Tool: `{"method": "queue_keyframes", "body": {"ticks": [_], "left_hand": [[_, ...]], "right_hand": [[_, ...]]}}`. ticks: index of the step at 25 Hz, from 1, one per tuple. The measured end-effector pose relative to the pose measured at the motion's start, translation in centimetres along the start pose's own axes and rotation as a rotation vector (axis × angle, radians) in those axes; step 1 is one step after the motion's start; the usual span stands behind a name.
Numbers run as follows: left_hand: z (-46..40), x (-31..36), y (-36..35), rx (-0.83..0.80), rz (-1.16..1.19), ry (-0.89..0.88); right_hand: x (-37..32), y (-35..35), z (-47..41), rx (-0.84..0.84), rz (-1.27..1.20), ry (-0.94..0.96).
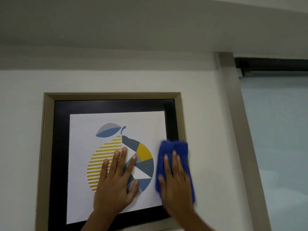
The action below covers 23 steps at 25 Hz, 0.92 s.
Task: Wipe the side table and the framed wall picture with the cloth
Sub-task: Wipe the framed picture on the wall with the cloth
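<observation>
The framed wall picture point(50, 147) hangs on a white wall, with a beige frame, a black border and a print of a yellow, grey and blue fruit. My left hand point(115, 182) lies flat on the print with fingers spread, holding nothing. My right hand point(176, 185) presses a blue cloth point(173, 147) flat against the picture's right side, over the black border and the frame's right edge. The cloth's upper part sticks out above my fingertips. The side table is out of view.
A beige door or window jamb point(233, 114) runs down the wall to the right of the picture. Beyond it is a frosted glass pane point(275, 130) with a dark track point(270, 64) on top. Bare white wall surrounds the frame.
</observation>
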State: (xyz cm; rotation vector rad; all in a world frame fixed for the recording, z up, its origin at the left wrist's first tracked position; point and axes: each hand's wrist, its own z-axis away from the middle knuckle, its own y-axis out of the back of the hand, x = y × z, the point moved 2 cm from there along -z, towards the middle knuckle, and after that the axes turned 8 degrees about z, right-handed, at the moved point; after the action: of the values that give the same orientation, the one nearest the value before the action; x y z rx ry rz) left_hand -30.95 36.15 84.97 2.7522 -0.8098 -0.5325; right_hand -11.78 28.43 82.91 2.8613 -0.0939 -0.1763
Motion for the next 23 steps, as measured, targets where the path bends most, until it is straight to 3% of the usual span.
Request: {"method": "queue_keyframes", "body": {"ticks": [4, 6, 10, 14, 16, 23], "left_hand": [[0.0, 0.4, 0.4, 0.048, 0.0, -0.028], [0.2, 0.2, 0.2, 0.061, 0.003, -0.03], [0.5, 0.3, -0.4, 0.068, -0.004, -0.012], [3.4, 2.5, -0.7, -0.043, 0.048, -0.009], [5.3, 5.2, -0.9, -0.127, 0.089, -0.041], [3.9, 14.9, -1.1, -0.228, 0.241, -0.09]], "right_hand": [[-1.1, 3.0, -13.1, 0.09, -0.001, -0.059], [-1.4, 3.0, -14.8, 0.135, 0.039, -0.08], [-0.2, 0.1, -5.7, 0.142, 0.004, -0.015], [1.6, -1.0, 7.7, -0.093, 0.05, 0.083], [2.4, -0.1, 9.6, -0.207, 0.053, 0.15], [7.1, 5.0, 11.1, -0.199, -0.029, 0.198]]}}
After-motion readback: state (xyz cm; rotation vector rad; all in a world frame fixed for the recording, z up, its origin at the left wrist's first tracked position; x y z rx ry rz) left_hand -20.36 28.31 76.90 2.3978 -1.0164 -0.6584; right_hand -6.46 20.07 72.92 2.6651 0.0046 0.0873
